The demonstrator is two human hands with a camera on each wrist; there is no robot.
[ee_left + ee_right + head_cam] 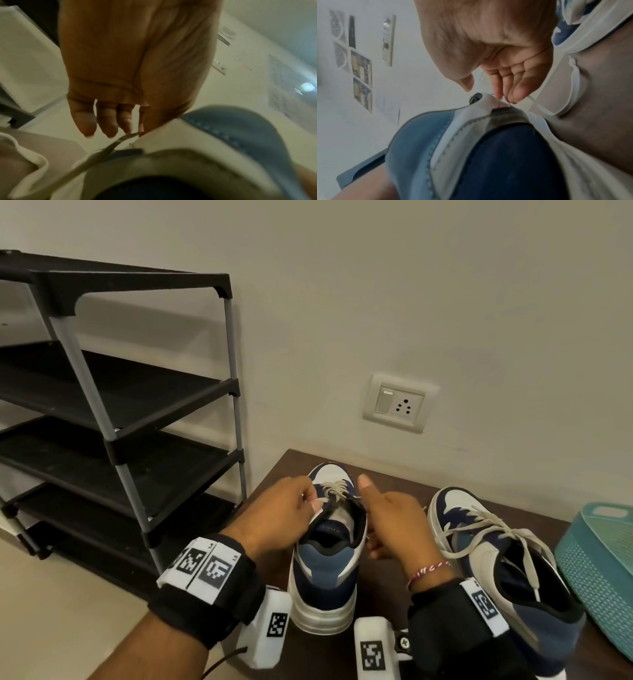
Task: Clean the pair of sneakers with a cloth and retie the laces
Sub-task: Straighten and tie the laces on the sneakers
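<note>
Fingers of both hands are working at the top of one sneaker: the left hand [287, 505] is pinching the cream lace [337, 489] between thumb and fingertip just over the tongue, while the right hand [394, 522] is curling round the other side of the collar with its thumb pointing up, and whether it is actually gripping a lace end cannot be told from any view. Going from biggest to smallest, a black shoe rack [113, 392] is standing at the left against a pale wall, with a switch and socket plate [399, 402] set low on that wall. Below, a dark brown table [291, 470] is carrying both shoes; its far edge is meeting the wall and its left edge is dropping off toward the rack and floor. A teal perforated basket [599, 570] is sitting at the right edge. The second sneaker [496, 559] is lying just right of the hands, its laces loose and trailing. The held sneaker [325, 570] is standing heel toward the person, probably so the eyelets face up for tying. Free room is lying mostly between the two shoes and in front of the toes. No cloth is showing anywhere.
</note>
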